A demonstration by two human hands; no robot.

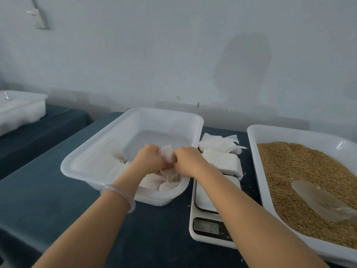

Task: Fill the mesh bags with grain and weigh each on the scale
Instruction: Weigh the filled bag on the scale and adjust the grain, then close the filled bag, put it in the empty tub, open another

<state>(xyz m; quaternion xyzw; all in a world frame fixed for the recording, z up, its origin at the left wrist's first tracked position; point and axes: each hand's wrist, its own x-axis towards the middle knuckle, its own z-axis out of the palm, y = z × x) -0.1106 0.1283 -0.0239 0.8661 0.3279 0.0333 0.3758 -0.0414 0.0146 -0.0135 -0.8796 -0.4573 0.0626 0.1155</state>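
Mesh bag (pixel 166 154) at centre, above near corner of white tray (pixel 77 163). Left hand (pixel 149 158) and right hand (pixel 186 159) both curled tight on its fabric. Several bags (pixel 164 183) in tray beneath, contents unclear. Spare bags (pixel 220 151) piled at 1 o'clock, at far end of scale (pixel 204 207). Grain tray (pixel 255 151) at 3 o'clock holds grain (pixel 293 167) and clear scoop (pixel 318 200). Judged partway: many bags left to fill and weigh.

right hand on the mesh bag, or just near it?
Touching. Head view: the right hand pinches the mesh bag at its edge; the left hand grips its other side.
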